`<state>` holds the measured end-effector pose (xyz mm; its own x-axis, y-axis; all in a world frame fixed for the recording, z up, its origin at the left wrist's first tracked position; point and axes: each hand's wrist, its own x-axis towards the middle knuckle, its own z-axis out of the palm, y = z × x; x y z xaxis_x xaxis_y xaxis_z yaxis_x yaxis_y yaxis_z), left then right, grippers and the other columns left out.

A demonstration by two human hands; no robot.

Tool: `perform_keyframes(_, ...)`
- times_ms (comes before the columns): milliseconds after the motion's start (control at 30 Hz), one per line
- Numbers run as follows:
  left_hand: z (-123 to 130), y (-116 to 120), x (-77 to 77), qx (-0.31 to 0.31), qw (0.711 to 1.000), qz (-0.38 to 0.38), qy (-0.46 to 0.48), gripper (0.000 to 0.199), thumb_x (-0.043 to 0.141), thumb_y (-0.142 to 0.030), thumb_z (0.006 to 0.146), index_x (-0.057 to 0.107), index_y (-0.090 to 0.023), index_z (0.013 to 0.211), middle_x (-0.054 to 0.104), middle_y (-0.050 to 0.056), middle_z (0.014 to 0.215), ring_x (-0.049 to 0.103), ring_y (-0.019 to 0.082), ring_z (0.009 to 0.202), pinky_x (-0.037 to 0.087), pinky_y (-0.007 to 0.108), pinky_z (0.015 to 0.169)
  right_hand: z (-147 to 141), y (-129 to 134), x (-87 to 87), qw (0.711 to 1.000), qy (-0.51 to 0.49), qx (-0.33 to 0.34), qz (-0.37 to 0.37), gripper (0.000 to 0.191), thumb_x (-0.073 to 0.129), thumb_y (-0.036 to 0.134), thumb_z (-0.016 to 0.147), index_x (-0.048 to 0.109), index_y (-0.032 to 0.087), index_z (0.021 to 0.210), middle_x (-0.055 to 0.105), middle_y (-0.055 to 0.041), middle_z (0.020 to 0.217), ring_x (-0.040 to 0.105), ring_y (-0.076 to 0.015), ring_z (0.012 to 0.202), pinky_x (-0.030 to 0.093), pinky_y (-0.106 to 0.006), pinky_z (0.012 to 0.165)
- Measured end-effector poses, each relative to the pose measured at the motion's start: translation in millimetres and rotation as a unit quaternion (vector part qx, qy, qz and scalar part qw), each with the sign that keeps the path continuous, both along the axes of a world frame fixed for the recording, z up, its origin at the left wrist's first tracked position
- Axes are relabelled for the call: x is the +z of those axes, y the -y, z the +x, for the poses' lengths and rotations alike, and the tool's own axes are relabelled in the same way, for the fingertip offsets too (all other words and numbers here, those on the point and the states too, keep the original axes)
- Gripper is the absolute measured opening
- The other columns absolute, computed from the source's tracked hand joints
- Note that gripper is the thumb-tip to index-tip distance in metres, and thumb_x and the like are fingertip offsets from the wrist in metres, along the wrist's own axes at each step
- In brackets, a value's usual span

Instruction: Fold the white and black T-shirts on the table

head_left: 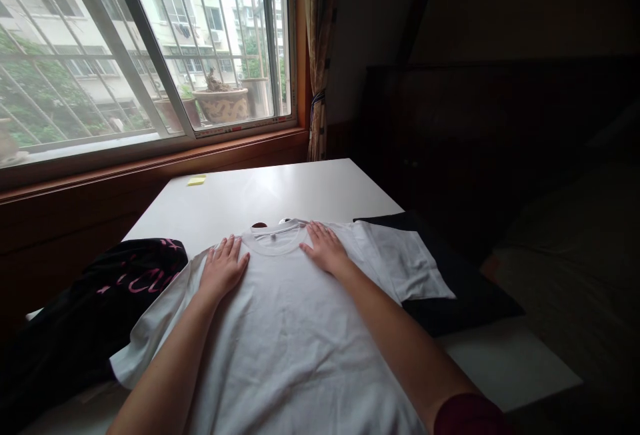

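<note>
A white T-shirt [285, 328] lies spread over the table, its round collar at the far side and its sleeves out to both sides. My left hand [223, 267] rests flat on the shirt's left shoulder area, fingers spread. On the other side of the collar, my right hand [324, 247] lies flat with its fingers apart. Neither hand grips the cloth. Wrinkles run across the middle of the shirt, and its lower part runs out of the frame.
Black clothing with pink lettering [145, 272] lies at the left. Dark cloth [465, 302] is under the right sleeve. The white table [300, 185] carries a yellow note [197, 181]. Behind it are a barred window [150, 55] and a curtain [319, 55].
</note>
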<state>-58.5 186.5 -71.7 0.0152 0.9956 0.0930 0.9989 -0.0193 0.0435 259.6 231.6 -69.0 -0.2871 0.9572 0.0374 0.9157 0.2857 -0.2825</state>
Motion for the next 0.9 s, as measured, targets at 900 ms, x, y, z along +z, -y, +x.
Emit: perform_keyframes(900, 23.3, -14.5, 1.6, -0.002, 1.0, -0.011, 0.012, 0.07, 0.02, -0.054, 0.105, 0.026, -0.016, 0.164, 0.018, 0.007, 0.172, 0.017, 0.026, 0.159, 0.014, 0.052, 0.129, -3.2, -12.2, 6.4, 0.999, 0.031, 0.04, -0.01, 0.072, 0.023, 0.058, 0.105, 0.024, 0.018, 0.165, 0.014, -0.0031, 0.173, 0.011, -0.0202, 0.159, 0.007, -0.043, 0.129)
